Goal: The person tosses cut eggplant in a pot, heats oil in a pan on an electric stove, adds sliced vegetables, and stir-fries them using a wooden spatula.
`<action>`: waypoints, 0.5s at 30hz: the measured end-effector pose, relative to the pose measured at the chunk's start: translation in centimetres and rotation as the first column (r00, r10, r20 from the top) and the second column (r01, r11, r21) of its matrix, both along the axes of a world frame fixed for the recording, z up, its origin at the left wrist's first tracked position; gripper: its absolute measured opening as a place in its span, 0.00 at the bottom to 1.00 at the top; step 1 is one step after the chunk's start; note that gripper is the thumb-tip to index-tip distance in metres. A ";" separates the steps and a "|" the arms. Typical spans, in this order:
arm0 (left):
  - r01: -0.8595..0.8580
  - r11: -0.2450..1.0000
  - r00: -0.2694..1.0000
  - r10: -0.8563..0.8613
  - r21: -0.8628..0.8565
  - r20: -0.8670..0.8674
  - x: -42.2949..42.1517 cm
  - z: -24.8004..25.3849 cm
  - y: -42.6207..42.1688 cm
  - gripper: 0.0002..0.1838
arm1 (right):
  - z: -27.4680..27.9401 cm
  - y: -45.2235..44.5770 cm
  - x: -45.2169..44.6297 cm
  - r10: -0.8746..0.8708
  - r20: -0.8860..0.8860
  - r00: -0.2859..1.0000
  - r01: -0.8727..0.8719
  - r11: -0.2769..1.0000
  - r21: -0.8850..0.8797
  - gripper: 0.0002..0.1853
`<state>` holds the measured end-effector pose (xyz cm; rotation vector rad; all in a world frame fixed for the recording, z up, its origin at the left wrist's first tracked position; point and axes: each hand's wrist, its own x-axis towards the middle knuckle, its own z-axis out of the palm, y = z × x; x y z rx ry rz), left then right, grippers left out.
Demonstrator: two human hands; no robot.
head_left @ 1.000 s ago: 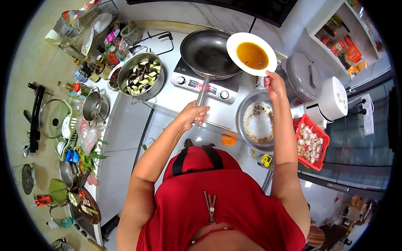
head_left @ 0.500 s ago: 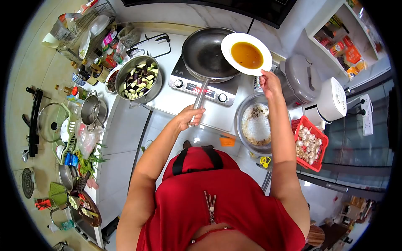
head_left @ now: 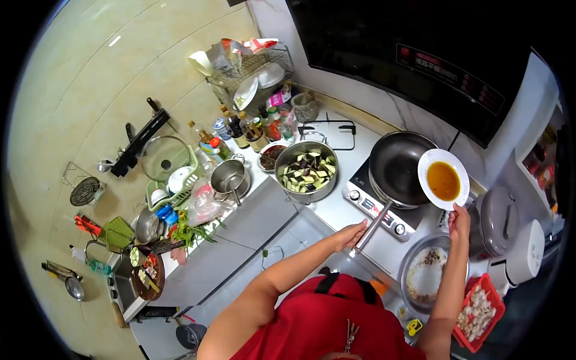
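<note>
My left hand [head_left: 350, 236] is beside the silver handle [head_left: 374, 228] of a dark frying pan [head_left: 403, 165]; its fingers point toward the handle and do not appear wrapped round it. The pan sits on an induction cooker [head_left: 358, 195] with a lit red display. My right hand [head_left: 459, 221] pinches the lower rim of a white plate [head_left: 426, 161]. Orange-brown liquid [head_left: 443, 180] lies in the plate, which is tilted at the pan's right edge. The pan's inside shows only its dark surface.
A pot of cut eggplant [head_left: 306, 172] stands left of the cooker, near bottles [head_left: 254, 137] and a small pot [head_left: 230, 177]. At the right are a metal basin [head_left: 413, 255], a grey cooker [head_left: 495, 219] and a red garlic basket [head_left: 493, 292]. A chopping board [head_left: 155, 277] lies far left.
The view has swung left, so everything sits farther right and lower. My left hand has come off the pan handle to its left side. The plate is still in my right hand.
</note>
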<state>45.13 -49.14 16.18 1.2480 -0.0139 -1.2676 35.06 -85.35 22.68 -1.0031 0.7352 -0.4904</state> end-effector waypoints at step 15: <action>-0.067 0.990 0.983 0.043 0.125 0.180 -1.7 -0.5 1.3 0.17 | 0.3 -0.8 -0.2 0.018 0.047 0.999 -0.019 1.000 0.017 0.05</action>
